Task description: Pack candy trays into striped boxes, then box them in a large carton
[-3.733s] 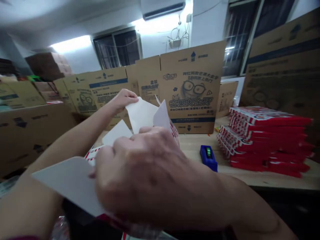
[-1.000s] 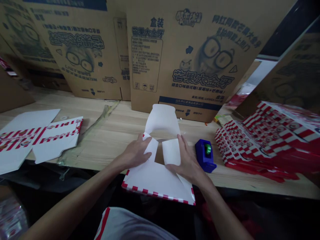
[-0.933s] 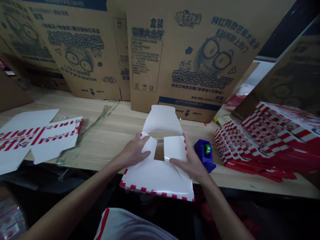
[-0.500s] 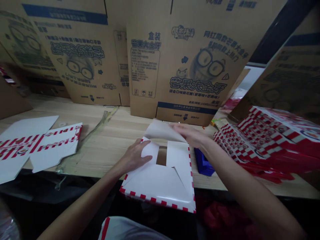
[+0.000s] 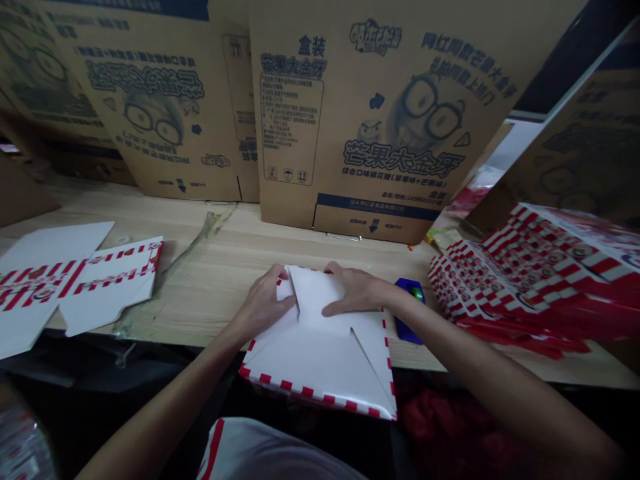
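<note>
A white box with a red-and-white checked edge [image 5: 320,357] lies at the table's front edge, its folded flaps facing up. On its far left corner rests my left hand [image 5: 265,300], thumb on the white flap and fingers around the edge, gripping the box. Across the far flap [image 5: 313,287] lies my right hand [image 5: 355,288], thumb and fingers spread apart and pressing it down. The far flap now covers the middle slot. The underside of the box is hidden.
Large printed cartons [image 5: 350,133] stand along the back. Flat striped card blanks [image 5: 100,273] lie at the left. A blue object [image 5: 407,327] sits right of the box, beside stacked striped cartons [image 5: 550,267]. Clear tape [image 5: 197,237] sticks to the wooden table [image 5: 200,300].
The far flap has come down over the slot. My right hand has moved left and nearer with it, onto the box top. My left hand has shifted slightly toward the box's far corner.
</note>
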`<state>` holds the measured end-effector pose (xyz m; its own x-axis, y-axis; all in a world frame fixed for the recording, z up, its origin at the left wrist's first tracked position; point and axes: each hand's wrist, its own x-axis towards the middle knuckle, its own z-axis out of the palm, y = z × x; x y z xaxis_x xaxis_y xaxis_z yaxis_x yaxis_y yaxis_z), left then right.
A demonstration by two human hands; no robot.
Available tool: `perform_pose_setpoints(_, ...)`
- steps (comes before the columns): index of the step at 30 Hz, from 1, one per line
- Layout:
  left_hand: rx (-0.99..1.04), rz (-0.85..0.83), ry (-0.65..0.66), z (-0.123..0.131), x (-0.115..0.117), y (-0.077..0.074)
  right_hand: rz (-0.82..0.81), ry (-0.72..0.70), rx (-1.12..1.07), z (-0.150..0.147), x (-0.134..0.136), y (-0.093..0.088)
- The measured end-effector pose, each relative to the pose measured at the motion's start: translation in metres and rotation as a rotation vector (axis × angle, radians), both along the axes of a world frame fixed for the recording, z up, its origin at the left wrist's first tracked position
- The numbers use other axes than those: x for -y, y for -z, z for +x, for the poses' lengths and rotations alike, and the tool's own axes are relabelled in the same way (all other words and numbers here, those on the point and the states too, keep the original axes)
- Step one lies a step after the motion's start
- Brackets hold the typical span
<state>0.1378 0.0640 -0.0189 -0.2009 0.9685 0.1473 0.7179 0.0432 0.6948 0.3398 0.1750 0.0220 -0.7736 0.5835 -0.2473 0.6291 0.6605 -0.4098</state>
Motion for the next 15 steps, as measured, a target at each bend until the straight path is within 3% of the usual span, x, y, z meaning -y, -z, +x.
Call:
perform_pose_setpoints(5, 0.052, 0.02, -0.03, 0.0, 0.001, 0.001, 0.233, -0.089, 0.001, -0.008, 0.012, 0.016)
perform_pose_setpoints(10, 0.465, 0.258, -0.179, -0.003, 0.003, 0.004, 0.117, -0.09, -0.021, -0.001, 0.002, 0.012)
perform_pose_setpoints(13, 0.435, 0.497, -0.392, -0.006, 0.03, 0.007, 0.037, -0.057, -0.034, 0.005, -0.008, 0.01)
perform_pose_setpoints(15, 0.341, 0.529, -0.49, -0.004, 0.065, 0.014, 0.075, -0.04, -0.034, 0.006, -0.011, 0.013)
